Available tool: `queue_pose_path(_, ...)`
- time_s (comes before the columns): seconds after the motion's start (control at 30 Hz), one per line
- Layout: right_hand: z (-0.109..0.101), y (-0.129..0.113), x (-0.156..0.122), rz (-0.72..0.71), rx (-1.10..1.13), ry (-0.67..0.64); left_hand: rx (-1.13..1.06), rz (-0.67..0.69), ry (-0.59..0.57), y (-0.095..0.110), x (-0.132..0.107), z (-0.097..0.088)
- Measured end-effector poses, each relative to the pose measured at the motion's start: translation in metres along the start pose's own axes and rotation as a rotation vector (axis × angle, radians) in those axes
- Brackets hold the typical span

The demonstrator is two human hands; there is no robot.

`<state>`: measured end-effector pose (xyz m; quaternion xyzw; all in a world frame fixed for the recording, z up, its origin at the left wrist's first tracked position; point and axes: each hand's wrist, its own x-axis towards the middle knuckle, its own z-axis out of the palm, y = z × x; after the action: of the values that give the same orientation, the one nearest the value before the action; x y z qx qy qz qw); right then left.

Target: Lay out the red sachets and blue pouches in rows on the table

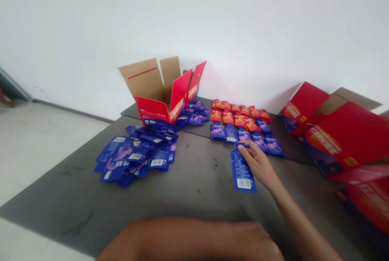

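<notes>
Left arm [194,240] foremost; right hand [258,163] pinches blue packet [242,174] far end.

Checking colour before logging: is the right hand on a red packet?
No, the right hand touches a blue packet lying flat on the grey mat.

A: Where is room lying open?
B: The grey mat [194,180] is lying bare in the middle, between the loose blue pouches [136,157] and the single pouch [242,172].
A: What is blocking?
B: The open carton [161,95] and pouch rows [243,125] are closing off the far side; red boxes [334,135] (blurred) are crowding the right.
</notes>
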<state>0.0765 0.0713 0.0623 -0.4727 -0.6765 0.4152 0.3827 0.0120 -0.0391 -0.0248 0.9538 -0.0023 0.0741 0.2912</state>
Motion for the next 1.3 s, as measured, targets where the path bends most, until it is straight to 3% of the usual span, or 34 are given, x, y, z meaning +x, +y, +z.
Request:
queue_pose_path(0.13, -0.025, 0.046, -0.010, 0.009, -0.243, 0.117, 0.228, -0.152, 0.058, 0.021, -0.004, 0.006)
queue_pose_path(0.27, -0.025, 0.061, -0.013, 0.026, -0.409, 0.120, 0.360, -0.139, 0.191, 0.026, -0.009, 0.011)
queue_pose_path(0.5, -0.024, 0.056, -0.027, 0.023, -0.438, 0.007, 0.374, -0.117, 0.194, 0.023, -0.012, 0.011)
queue_pose_path(0.63, -0.027, 0.056, -0.042, 0.157, -0.493, 0.034, 0.381, -0.104, 0.221, 0.023, -0.014, 0.010)
queue_pose_path(0.8, -0.003, 0.049, -0.053, 0.147, -0.698, 0.093, 0.379, -0.071, 0.259, 0.022, -0.014, 0.010)
queue_pose_path(0.93, 0.014, 0.038, -0.053, 0.143, -0.815, 0.046, 0.370, -0.050, 0.266, 0.020, -0.013, 0.009)
queue_pose_path(1.07, 0.005, 0.028, -0.052, 0.169, -0.783, -0.023, 0.365, -0.053, 0.270, 0.022, -0.014, 0.008)
queue_pose_path(1.2, -0.016, 0.022, -0.050, 0.155, -0.596, -0.044, 0.360, -0.071, 0.264, 0.025, -0.016, 0.007)
queue_pose_path(1.3, -0.025, 0.024, -0.047, 0.225, -0.402, -0.032, 0.355, -0.089, 0.250, 0.026, -0.016, 0.006)
